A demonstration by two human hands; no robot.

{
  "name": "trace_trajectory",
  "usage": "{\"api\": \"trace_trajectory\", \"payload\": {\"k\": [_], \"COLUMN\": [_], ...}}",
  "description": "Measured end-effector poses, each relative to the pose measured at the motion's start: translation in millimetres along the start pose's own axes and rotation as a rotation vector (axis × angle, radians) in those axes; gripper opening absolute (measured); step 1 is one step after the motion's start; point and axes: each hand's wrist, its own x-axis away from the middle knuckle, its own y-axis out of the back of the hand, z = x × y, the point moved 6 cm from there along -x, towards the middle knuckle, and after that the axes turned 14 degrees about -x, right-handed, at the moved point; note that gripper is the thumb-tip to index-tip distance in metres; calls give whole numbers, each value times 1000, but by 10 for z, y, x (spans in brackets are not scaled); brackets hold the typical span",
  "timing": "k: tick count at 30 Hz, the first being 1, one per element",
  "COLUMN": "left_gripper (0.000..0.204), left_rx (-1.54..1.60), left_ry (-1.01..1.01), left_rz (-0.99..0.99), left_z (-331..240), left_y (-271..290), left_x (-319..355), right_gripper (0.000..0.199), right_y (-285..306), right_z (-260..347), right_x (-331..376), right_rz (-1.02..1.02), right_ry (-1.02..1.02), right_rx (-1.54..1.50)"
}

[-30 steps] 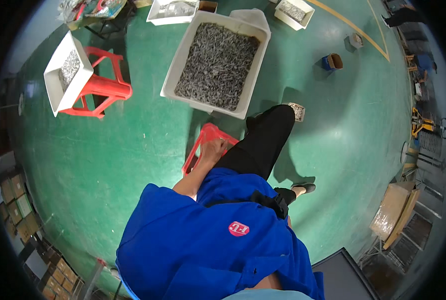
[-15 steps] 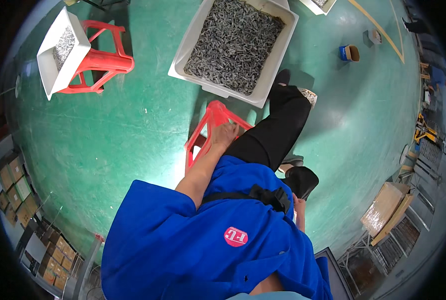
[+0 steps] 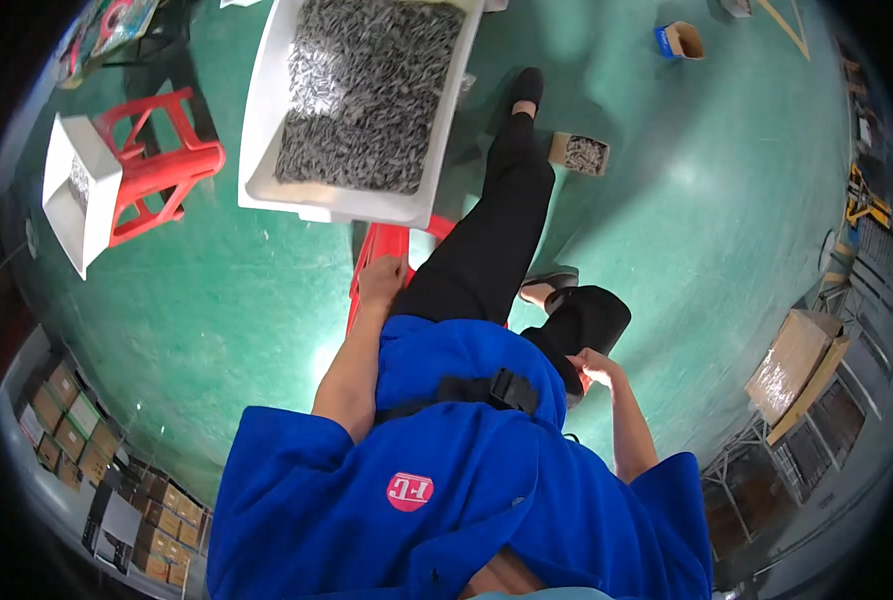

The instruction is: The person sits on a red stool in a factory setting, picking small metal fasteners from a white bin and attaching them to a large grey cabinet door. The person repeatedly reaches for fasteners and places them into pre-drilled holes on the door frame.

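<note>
**Right hand [image 3: 594,366] comes fully into view as the stool [image 3: 386,241] draws up to the bin [image 3: 366,207]**

Compared with the earlier frames, the gap between the red stool and the white bin has narrowed: the near rim now cuts across the view of the stool, though whether the two touch is unclear. One leg [image 3: 491,220] now reaches straight along the bin's right side, its shoe [image 3: 528,88] farther forward, while the other knee [image 3: 591,308] is bent outward. The small box [image 3: 579,154], partly hidden by the leg half a second ago, now shows whole on the floor [image 3: 266,290].

The left hand [image 3: 382,279] stays at the stool, its fingers curled and apparently grasping the edge. The right hand, barely visible in the first frame, is now beside the bent knee. Something red shows by its fingers, but whether they grip it or only rest there cannot be told.

The stool is partly under the person's body, just in front of the bin. This seems to mean that the person is settling close in, with the bin's grey pieces [image 3: 356,145] nearer to hand. Neither hand touches them.
</note>
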Motion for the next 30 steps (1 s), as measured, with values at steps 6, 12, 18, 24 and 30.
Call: {"api": "trace_trajectory", "payload": {"k": [6, 12, 18, 24, 30], "left_gripper": [31, 17, 27, 29, 31], "left_rx": [33, 48, 96, 78, 105], "left_ry": [-23, 12, -37, -155, -289], "left_rz": [92, 221, -139, -98, -61], "left_z": [5, 209, 230, 36, 225], "left_y": [-5, -439, -236, -234, 159], "left_x": [164, 286, 257, -41, 310], "right_gripper": [33, 27, 50, 38, 52], "right_y": [250, 689, 645, 542, 135], "right_z": [466, 81, 678, 1032, 1494], "right_x": [371, -94, -155, -626, -830], "right_rz": [7, -16, -158, -810, -425], "right_ry": [-127, -242, -141, 557, 490], "right_rx": [20, 64, 148, 261, 121]}}
